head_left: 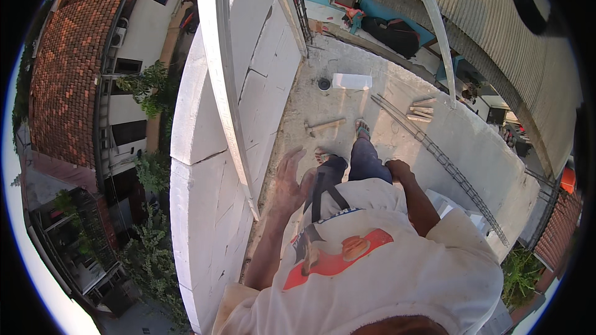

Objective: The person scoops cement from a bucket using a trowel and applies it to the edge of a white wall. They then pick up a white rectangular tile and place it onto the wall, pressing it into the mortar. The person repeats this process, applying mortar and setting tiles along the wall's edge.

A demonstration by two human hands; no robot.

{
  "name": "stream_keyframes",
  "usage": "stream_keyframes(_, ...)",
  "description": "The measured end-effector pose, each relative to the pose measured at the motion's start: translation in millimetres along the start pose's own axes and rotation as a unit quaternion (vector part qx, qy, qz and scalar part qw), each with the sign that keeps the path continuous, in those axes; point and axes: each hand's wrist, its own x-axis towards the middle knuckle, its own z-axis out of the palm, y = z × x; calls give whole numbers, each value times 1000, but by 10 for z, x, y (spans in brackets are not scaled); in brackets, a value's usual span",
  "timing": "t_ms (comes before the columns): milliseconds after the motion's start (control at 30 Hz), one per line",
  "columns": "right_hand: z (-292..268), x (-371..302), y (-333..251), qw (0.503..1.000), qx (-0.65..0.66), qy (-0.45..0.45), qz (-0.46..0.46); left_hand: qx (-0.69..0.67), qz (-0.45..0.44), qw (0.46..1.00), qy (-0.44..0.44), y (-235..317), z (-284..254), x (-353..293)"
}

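The left hand [290, 177] is spread open with fingers apart, holding nothing, hovering just beside the white block wall [208, 211] and its metal rail [226, 80] along the concrete slab's [347, 102] left edge. The right hand [397, 169] is loosely curled and empty, near the right thigh. A hammer [324, 126] lies mid-slab ahead of the feet.

Rooftop building site, outdoors, high above neighbouring houses. Half-built wall of white blocks [205, 167] along edge of bare concrete slab [347, 111]. Loose white block [352, 81], hammer [324, 126], wood offcuts [421, 111], steel rebar truss [447, 164] lying on slab. Red tiled roofs [68, 68] and trees far below; corrugated metal roofing [496, 31] alongside.
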Motion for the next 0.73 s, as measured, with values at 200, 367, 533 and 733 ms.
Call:
stream_keyframes(200, -227, 201, 409, 962, 268, 59, 8, 8, -263, 916, -304, -1004, 1240, -158)
stream_keyframes(367, -321, 650, 710, 959, 279, 52, 7, -12, -299, 897, -325, -1136, 1737, -545)
stream_keyframes(533, -265, 1225, 919, 955, 297, 14, 11, -40, -334, 916, -217, -674, 1415, -407)
stream_keyframes(733, 24, 3044, 667, 990, 131, 12, -56, 35, -440, 829, -344, -1278, 2278, -564)
